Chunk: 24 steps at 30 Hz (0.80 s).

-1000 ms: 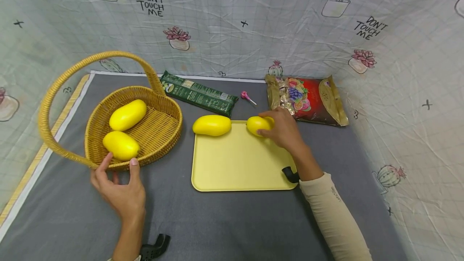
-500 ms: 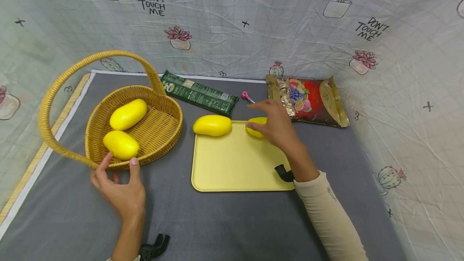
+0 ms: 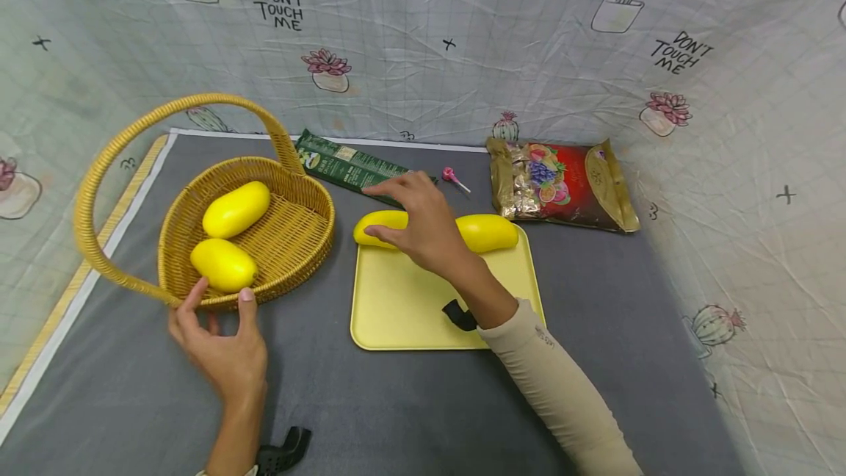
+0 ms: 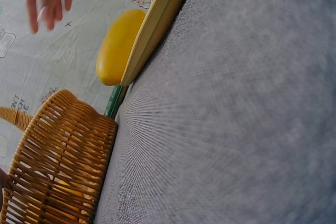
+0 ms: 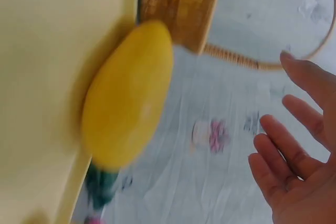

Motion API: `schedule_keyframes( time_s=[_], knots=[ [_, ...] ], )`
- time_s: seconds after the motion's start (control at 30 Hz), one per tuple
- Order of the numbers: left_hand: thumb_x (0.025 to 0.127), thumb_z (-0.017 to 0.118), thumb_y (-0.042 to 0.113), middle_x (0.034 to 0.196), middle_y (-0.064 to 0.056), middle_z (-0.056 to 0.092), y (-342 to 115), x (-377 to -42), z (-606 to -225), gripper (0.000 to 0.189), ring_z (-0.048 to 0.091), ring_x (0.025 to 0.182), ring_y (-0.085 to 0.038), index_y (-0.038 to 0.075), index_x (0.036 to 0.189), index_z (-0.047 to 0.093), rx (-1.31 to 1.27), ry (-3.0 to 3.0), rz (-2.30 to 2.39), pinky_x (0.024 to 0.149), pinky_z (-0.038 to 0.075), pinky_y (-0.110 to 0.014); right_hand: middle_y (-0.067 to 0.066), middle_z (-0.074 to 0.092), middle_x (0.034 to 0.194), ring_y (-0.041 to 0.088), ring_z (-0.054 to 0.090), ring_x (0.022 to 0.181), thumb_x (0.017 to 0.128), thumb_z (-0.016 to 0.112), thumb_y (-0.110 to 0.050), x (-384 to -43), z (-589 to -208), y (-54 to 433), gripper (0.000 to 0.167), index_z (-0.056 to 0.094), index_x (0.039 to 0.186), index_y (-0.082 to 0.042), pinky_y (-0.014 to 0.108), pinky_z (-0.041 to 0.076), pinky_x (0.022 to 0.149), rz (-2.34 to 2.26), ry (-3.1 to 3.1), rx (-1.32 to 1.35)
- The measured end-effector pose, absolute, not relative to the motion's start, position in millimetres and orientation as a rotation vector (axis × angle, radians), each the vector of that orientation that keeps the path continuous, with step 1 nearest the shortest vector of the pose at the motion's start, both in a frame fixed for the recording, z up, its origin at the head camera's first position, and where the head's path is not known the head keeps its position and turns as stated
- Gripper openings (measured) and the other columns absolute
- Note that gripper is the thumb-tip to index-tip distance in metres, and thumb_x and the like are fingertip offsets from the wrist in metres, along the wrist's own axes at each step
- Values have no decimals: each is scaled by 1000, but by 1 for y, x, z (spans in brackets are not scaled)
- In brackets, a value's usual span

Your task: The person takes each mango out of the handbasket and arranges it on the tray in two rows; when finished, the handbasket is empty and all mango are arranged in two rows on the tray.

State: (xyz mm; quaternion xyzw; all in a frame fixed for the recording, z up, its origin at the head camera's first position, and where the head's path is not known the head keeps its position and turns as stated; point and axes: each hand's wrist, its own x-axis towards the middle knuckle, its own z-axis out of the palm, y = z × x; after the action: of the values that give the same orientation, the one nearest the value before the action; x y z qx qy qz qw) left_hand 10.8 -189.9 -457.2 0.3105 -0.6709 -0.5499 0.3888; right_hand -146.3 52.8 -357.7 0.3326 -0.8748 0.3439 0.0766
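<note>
Two yellow mangoes lie in a wicker basket [image 3: 311, 230] at the left. My left hand [image 3: 221, 300] rests open against the basket's near wall [image 4: 58, 166], thumb and forefinger touching the weave. Two more mangoes lie along the far edge of a yellow tray [image 3: 429, 300]. My right hand [image 3: 396, 215] hovers open over the left mango [image 3: 373, 226], partly hiding it. In the right wrist view the fingers [image 5: 296, 145] are straight and apart from that mango [image 5: 128, 95]. The right mango [image 3: 492, 232] lies uncovered.
A green packet [image 3: 344, 164] lies behind the tray, a small pink lollipop [image 3: 452, 176] beside it, and a red and gold snack bag [image 3: 562, 182] at the back right. Printed cloth walls close in the grey mat [image 3: 396, 402] on three sides.
My right hand has let go of the right mango on the tray and moved left, over the left mango. My left hand and the basket have not moved.
</note>
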Motion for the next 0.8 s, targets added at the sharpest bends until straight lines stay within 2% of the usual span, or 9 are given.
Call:
schedule_keyframes(
  time_s=[0.3, 0.57, 0.8],
  knots=[
    [93, 80, 15, 160, -8, 36, -190, 11, -458, 56, 36, 147, -11, 18, 145, 61, 771, -1696, -1408, 124, 30, -44, 2, 68, 132, 19, 58, 119, 89, 88, -37, -133, -364, -7, 57, 70, 141, -21, 35, 50, 99, 1095, -2595, 1153],
    [93, 80, 15, 161, -7, 36, -191, 10, -458, 56, 36, 147, -11, 19, 145, 60, 782, -1711, -1391, 125, 30, -47, -3, 69, 137, 13, 61, 128, 90, 85, -42, -129, -369, -52, 59, 67, 144, -24, 24, 47, 107, 1150, -2635, 1312],
    [92, 80, 13, 161, -8, 35, -193, 9, -460, 57, 36, 147, -13, 16, 146, 60, 789, -1702, -1402, 125, 29, -48, -6, 70, 137, 7, 61, 122, 92, 84, -39, -130, -378, -85, 55, 69, 142, -20, 14, 41, 102, 1198, -2617, 1469]
  ],
)
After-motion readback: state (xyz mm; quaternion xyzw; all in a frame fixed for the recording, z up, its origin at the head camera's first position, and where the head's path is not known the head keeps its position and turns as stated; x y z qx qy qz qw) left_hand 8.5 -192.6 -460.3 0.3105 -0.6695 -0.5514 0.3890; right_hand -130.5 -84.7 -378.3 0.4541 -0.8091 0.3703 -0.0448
